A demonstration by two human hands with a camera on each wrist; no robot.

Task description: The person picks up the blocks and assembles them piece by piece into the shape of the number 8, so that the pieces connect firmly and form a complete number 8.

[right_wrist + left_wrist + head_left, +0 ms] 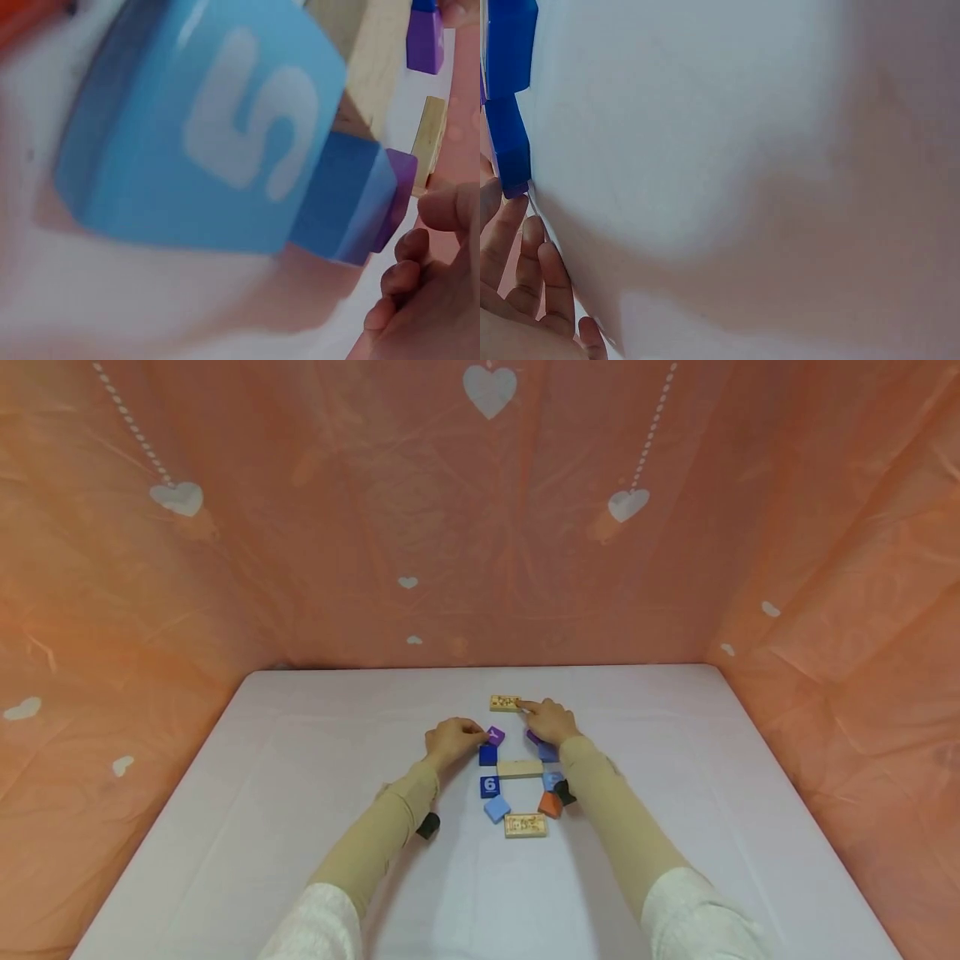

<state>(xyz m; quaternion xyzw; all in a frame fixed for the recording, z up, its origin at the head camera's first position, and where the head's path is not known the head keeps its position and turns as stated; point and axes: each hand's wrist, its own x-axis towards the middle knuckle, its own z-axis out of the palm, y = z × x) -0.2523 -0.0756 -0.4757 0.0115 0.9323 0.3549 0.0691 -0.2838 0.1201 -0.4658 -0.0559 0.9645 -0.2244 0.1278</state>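
Note:
My left hand point(453, 739) reaches to the far left of a ring of blocks, its fingertips at the left side of a purple block point(496, 737) marked with a Y. Just nearer sits a dark blue block point(488, 755). In the left wrist view the fingers point(531, 259) are loosely bent beside the blue blocks point(511, 146). My right hand point(551, 722) stretches its index finger to the right end of a patterned wooden block point(505, 702) at the far end. Its other fingers are bent. Partly hidden by this hand are a second purple block point(533, 737) and a blue block point(547, 752).
A plain wooden bar point(520, 769) lies across the middle. Nearer are a dark blue 6 block point(490, 787), a light blue block point(497, 809), an orange block point(550, 804) and another patterned wooden block point(526, 826). Light blue 5 block point(511, 45) aside, a white table point(247, 827) carries everything.

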